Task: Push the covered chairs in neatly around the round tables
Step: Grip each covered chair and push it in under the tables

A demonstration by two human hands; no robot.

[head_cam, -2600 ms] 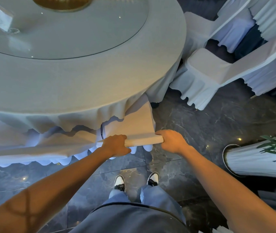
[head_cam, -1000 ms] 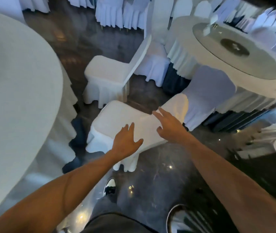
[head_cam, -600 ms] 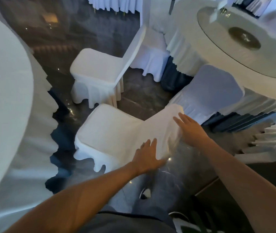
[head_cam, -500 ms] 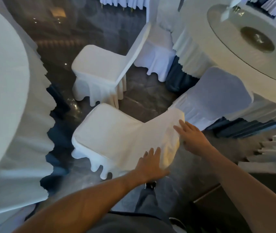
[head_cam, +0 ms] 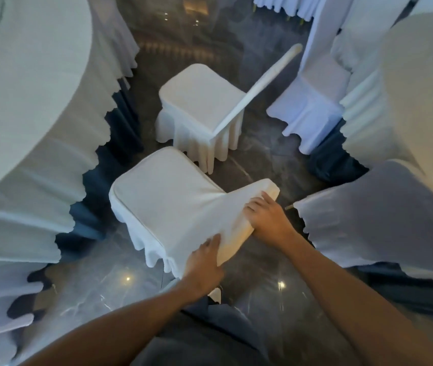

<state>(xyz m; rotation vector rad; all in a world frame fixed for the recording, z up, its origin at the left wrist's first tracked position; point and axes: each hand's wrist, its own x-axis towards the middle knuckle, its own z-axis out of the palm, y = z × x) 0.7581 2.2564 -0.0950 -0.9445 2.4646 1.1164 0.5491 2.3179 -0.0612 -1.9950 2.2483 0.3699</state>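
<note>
step: push chair [head_cam: 168, 196] in | left hand [head_cam: 203, 265], right hand [head_cam: 268, 217] both gripping backrest top | tip: push evenly, square toward tabletop [head_cam: 25, 83] ahead-left, skirt clear

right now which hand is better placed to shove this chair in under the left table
Probably the right hand: it sits on the chair back's top, opposite the left table. The left hand only grips its side edge.

White chair cover [head_cam: 168, 196]; floor [head_cam: 263, 159] (dark, veined)
</note>
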